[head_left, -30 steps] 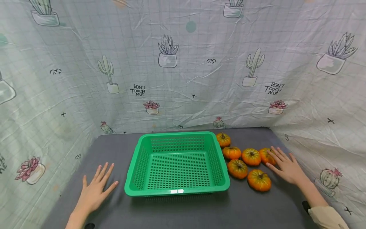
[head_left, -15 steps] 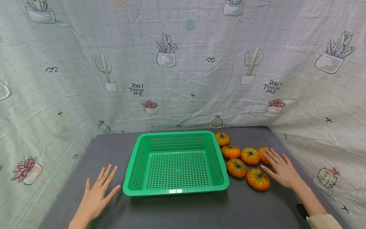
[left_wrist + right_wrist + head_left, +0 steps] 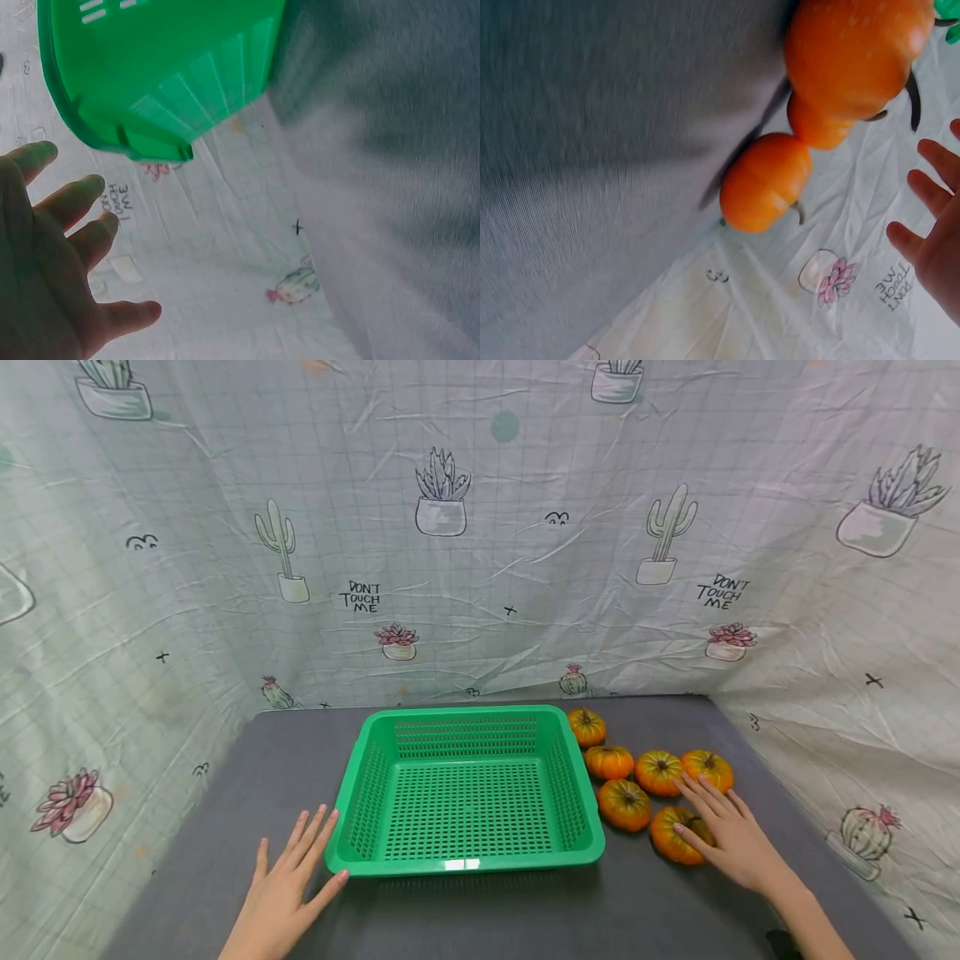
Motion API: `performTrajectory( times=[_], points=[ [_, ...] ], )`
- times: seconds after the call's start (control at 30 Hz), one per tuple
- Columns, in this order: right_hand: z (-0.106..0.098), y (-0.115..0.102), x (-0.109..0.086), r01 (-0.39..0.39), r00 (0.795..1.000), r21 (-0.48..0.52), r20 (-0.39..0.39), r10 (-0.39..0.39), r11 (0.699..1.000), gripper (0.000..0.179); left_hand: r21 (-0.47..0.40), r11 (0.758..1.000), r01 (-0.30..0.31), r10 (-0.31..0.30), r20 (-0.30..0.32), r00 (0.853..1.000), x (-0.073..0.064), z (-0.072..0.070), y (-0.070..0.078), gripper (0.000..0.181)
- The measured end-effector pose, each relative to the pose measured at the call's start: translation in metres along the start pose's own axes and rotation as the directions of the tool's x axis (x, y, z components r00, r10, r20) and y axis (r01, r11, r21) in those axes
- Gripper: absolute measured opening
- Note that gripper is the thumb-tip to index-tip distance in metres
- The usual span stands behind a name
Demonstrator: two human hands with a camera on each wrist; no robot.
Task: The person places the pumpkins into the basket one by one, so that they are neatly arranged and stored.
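Observation:
My left hand (image 3: 287,889) is spread with straight fingers beside the front left corner of a green plastic basket (image 3: 465,866). In the left wrist view a gap shows between the fingers and the basket wall (image 3: 172,82). My right hand (image 3: 731,843), fingers extended, hovers at the front small orange pumpkin (image 3: 670,843) and overlaps it in the head view. Behind its fingertips lies another pumpkin (image 3: 707,767). The right wrist view shows the fingers apart from the pumpkins (image 3: 765,184), whose dark stems point up. Both hands hold nothing.
More pumpkins sit along the basket's right side, among them one at the back (image 3: 587,727) and one in front of it (image 3: 624,804). A grey cloth (image 3: 480,918) covers the table. Cactus-printed curtains (image 3: 480,568) enclose the back and sides.
My left hand has moved right, up to the basket's front left corner. My right hand has shifted left and toward me, from the far right pumpkin to the front one.

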State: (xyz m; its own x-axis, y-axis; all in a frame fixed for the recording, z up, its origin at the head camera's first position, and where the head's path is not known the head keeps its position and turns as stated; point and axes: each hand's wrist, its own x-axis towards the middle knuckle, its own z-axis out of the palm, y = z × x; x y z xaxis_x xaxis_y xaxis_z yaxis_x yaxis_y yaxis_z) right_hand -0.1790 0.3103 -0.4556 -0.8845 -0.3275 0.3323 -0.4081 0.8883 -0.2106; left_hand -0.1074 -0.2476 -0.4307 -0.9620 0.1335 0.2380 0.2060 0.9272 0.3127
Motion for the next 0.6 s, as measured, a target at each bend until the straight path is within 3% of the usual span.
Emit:
performTrajectory(
  times=[0.23,0.6],
  points=[
    [0.013,-0.005,-0.008,0.028,0.997,-0.018,-0.075,-0.03,0.999,0.069,-0.027,1.0,0.007,-0.007,0.013,1.0,0.0,0.011,0.006,0.07],
    [0.021,-0.014,-0.015,-0.008,0.998,0.013,-0.059,0.009,1.0,0.071,-0.005,1.0,0.009,-0.009,-0.006,1.0,0.001,0.016,0.008,0.062]
  ],
)
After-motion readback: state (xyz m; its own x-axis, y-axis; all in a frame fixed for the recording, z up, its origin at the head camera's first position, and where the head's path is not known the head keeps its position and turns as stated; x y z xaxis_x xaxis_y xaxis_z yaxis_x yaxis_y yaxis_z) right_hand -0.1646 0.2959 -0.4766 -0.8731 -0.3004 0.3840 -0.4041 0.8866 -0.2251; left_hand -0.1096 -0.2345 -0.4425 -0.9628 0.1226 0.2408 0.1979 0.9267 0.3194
